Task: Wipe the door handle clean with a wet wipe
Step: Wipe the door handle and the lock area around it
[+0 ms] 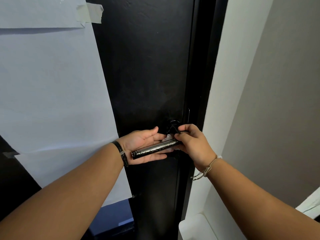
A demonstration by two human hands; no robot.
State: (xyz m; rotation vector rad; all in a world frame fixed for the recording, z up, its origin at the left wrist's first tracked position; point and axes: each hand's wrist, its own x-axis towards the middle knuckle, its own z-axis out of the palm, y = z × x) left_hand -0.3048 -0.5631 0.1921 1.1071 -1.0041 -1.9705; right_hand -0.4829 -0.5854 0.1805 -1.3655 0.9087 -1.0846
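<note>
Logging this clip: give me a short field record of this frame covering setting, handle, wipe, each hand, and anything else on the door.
setting: black door, shut against its frame, white wall at right
handle: lever type, worn and speckled finish, pointing left
wipe: white, mostly hidden, bunched behind the handle near its pivot end
left hand: open, palm up, cupped under and behind the handle
right hand: fingers closed around the handle's pivot end
paper: large pale sheet taped over the door's left part
tape: strip at the sheet's top corner
</note>
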